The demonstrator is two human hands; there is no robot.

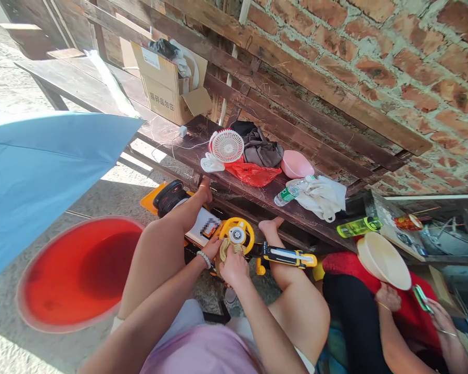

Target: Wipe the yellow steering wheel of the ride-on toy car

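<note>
A toy vehicle with a yellow steering wheel (251, 236), a white body (205, 224) and black wheels (168, 197) lies between my knees. My left hand (212, 248), with a beaded bracelet at the wrist, is closed at the lower left of the steering wheel, beside a tan cloth (228, 249). Pinched on that cloth is my right hand (234, 267), just below the wheel's white hub. A yellow and black arm-like part (290, 255) of the toy sticks out to the right.
A wooden bench (159, 130) ahead bears a cardboard box (158, 85), white fan (227, 146), pink bowl (297, 164) and water bottle (286, 195). A red tub (74, 270) stands left, under a blue umbrella (50, 171). Another person's hands (389, 297) hold a cream bowl (384, 259) and green brush (422, 298).
</note>
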